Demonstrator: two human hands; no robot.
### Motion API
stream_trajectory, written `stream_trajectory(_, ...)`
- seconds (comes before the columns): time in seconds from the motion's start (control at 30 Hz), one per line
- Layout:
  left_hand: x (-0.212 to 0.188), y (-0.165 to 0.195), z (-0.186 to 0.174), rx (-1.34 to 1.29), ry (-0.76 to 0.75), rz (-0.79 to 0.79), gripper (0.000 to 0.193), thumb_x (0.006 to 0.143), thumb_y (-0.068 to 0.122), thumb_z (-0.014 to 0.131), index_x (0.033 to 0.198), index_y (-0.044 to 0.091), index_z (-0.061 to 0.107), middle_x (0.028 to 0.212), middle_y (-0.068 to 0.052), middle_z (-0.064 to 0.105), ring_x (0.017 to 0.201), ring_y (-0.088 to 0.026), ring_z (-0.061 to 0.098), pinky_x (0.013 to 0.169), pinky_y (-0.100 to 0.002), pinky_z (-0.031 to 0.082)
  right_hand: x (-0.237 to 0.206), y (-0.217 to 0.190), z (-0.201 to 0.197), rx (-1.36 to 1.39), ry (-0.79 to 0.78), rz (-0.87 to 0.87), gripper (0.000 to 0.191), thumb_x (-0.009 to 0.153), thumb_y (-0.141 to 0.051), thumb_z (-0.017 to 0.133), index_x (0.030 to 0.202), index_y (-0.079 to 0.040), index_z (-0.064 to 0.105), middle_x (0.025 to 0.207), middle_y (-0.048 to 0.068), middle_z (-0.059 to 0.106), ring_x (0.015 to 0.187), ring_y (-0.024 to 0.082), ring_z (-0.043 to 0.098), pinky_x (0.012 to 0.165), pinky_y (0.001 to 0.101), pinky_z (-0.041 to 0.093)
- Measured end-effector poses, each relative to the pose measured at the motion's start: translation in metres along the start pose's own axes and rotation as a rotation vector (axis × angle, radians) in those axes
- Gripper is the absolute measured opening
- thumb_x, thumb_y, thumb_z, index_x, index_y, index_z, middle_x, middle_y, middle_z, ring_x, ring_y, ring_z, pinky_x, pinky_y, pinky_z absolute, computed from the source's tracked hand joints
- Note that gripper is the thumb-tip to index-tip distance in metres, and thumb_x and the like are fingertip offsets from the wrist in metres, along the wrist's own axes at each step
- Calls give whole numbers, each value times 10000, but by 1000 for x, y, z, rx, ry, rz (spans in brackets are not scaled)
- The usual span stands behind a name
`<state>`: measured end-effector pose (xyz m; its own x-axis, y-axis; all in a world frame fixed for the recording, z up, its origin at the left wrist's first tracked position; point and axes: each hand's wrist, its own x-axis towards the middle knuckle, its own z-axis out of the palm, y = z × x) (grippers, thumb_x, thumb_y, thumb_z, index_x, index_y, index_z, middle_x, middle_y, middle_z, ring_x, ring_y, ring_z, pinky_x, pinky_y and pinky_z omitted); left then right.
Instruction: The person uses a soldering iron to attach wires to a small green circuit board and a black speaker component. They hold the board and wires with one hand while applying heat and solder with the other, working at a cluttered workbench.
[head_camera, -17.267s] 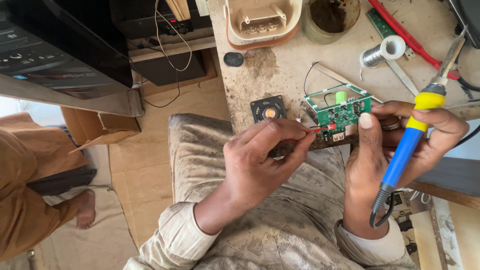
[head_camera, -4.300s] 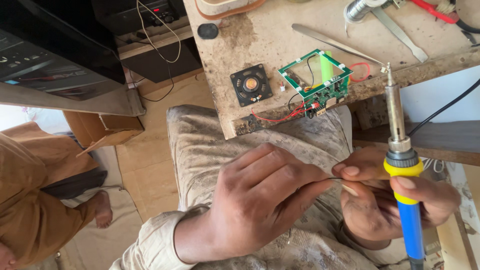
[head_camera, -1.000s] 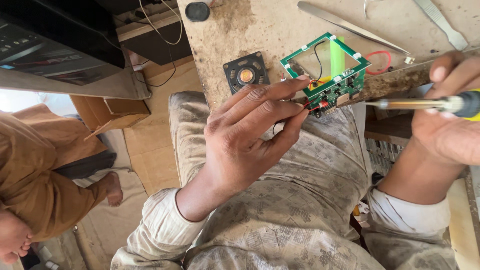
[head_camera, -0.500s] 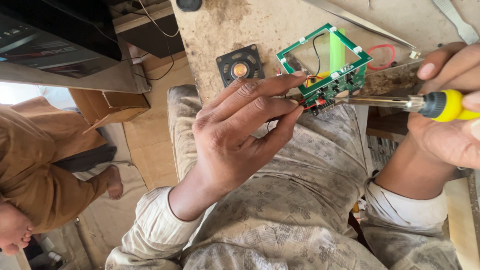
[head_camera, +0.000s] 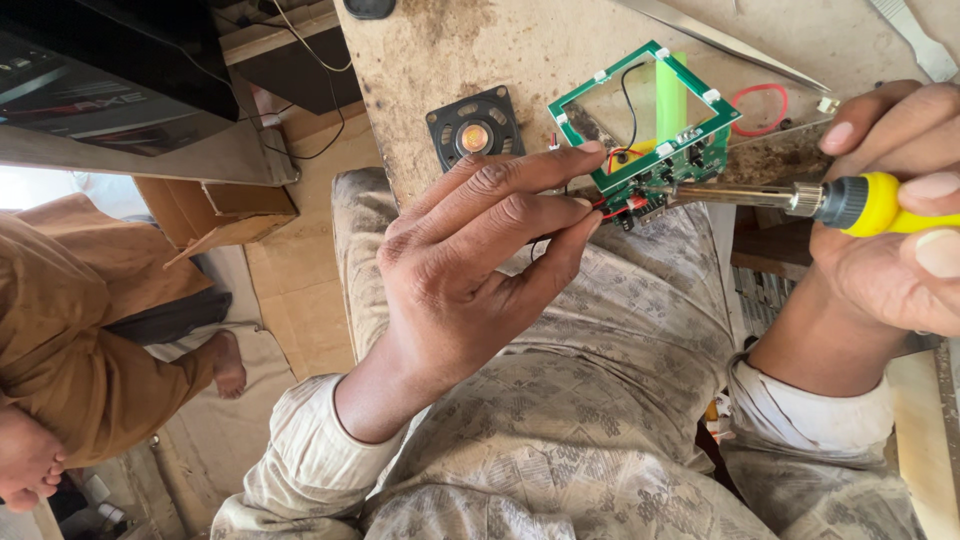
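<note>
In the head view, a green circuit board (head_camera: 645, 125) is seen at the near edge of a stained workbench (head_camera: 470, 50), beside a small black speaker (head_camera: 474, 128). The board's edge is touched by the extended fingertips of the left hand (head_camera: 470, 260); a thin wire is possibly pinched there. A yellow-handled soldering iron (head_camera: 800, 200), gripped in the right hand (head_camera: 890, 230), is laid with its tip against the board.

Light: bright, even daylight over the workbench (head_camera: 470, 50), strongest at the blown-out patch far left of it.
Shadows: soft, short ones under the left hand (head_camera: 470, 260).
Focus: circuit board (head_camera: 650, 130) sharp; right hand (head_camera: 900, 230) slightly soft near the frame edge.
Distortion: mild wide-angle stretch at the corners.
</note>
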<state>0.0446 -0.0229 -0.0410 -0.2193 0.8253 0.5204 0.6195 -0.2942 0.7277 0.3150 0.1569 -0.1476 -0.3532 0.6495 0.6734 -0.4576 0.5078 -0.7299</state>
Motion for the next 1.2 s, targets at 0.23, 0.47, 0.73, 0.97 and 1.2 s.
stream_trajectory(0.23, -1, -1, 3, 15, 16, 11, 159, 911, -14, 847, 953, 45, 705, 1201, -46, 720, 947, -168, 727, 786, -280, 592, -4, 1, 1, 13, 46, 23, 337, 782, -381, 536, 976, -107, 551, 696, 77, 431, 655, 228, 433, 668, 360, 432)
stream_trajectory(0.47, -3, -1, 3, 25, 16, 15, 163, 909, -3, 854, 941, 54, 705, 1200, -40, 721, 955, -160, 722, 763, -274, 587, -5, -1, 0, -13, 31, 15, 326, 791, -374, 528, 977, -107, 545, 690, 83, 424, 641, 227, 434, 665, 364, 434)
stream_trajectory(0.73, -2, -1, 4, 11, 22, 16, 160, 907, -10, 848, 941, 51, 705, 1191, -44, 725, 953, -157, 728, 764, -269, 596, -7, -3, -3, -25, 46, 17, 306, 803, -345, 521, 988, -103, 545, 689, 103, 451, 642, 245, 425, 665, 376, 430)
stream_trajectory(0.97, -2, -1, 3, 7, 28, 19, 162, 906, -14, 847, 948, 50, 704, 1192, -48, 724, 962, -170, 730, 780, -275, 597, -6, -2, 0, -20, 47, 5, 307, 803, -353, 524, 987, -108, 542, 688, 94, 443, 635, 239, 430, 657, 371, 429)
stream_trajectory(1.2, -3, -1, 2, 3, 18, 14, 163, 901, -18, 848, 947, 45, 705, 1189, -57, 726, 942, -166, 728, 769, -274, 593, -3, -3, 4, -8, 26, -2, 296, 798, -340, 530, 984, -112, 552, 688, 92, 433, 619, 237, 427, 656, 370, 427)
